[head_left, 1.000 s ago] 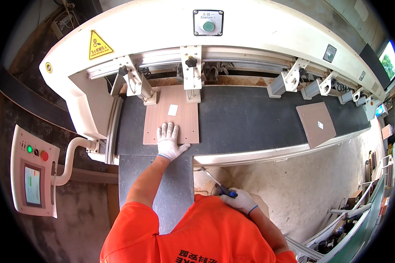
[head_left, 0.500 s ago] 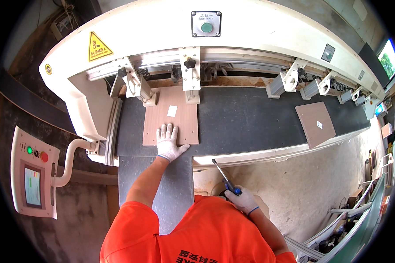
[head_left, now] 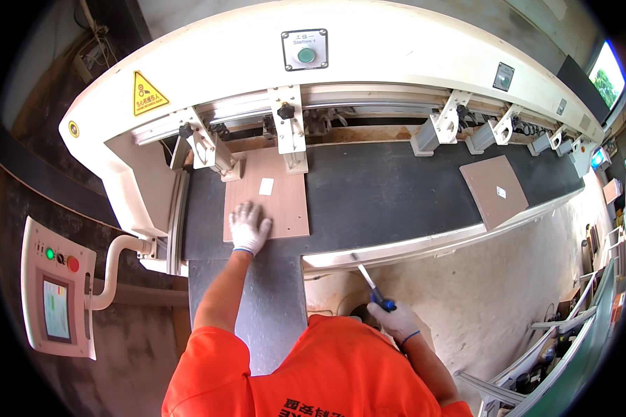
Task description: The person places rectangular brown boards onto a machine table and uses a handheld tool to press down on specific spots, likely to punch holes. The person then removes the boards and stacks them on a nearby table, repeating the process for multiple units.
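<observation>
A light brown wood-look panel lies on the dark worktable, its far end beneath two clamp feet of the white machine. It bears a small white label and a few small holes near its close edge. My gloved left hand rests on the panel's near left part, palm down with fingers stretched out. Lower right, off the table's front edge, my gloved right hand is closed around the blue and black handle of an air blow gun. Its long silver nozzle points up toward the table edge.
A second brown panel lies askew at the table's right, one corner over the front edge. More clamps hang along the machine's beam. The control panel stands at left on a bent arm. Metal racking is at lower right.
My left hand has slid leftward on the panel, from its middle near edge toward its left side. The right hand still grips the air blow gun. The whole view has shifted slightly.
</observation>
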`<state>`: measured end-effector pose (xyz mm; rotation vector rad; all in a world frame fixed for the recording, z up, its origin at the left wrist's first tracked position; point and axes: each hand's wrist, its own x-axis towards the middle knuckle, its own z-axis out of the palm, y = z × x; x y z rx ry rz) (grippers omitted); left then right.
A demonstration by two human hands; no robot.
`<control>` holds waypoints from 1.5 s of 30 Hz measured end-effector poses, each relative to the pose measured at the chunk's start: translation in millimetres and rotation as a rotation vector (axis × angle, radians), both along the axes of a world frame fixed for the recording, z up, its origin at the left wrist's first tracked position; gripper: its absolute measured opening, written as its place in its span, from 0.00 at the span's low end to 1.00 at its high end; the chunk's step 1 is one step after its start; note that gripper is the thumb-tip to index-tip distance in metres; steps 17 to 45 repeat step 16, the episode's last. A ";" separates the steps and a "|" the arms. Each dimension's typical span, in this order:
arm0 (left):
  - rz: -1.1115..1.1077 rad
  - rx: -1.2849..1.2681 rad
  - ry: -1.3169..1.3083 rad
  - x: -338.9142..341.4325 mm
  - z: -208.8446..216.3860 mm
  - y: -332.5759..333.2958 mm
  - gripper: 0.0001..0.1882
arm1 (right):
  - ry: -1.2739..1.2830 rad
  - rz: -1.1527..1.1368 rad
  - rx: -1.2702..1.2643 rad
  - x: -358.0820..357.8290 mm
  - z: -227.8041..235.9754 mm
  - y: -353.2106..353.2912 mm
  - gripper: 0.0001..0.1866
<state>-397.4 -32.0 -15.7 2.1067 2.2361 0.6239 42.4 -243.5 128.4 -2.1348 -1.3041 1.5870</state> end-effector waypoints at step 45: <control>0.253 -0.047 -0.012 -63.9 -9.7 19.6 0.37 | 0.004 0.250 -0.115 19.0 36.5 -7.3 0.27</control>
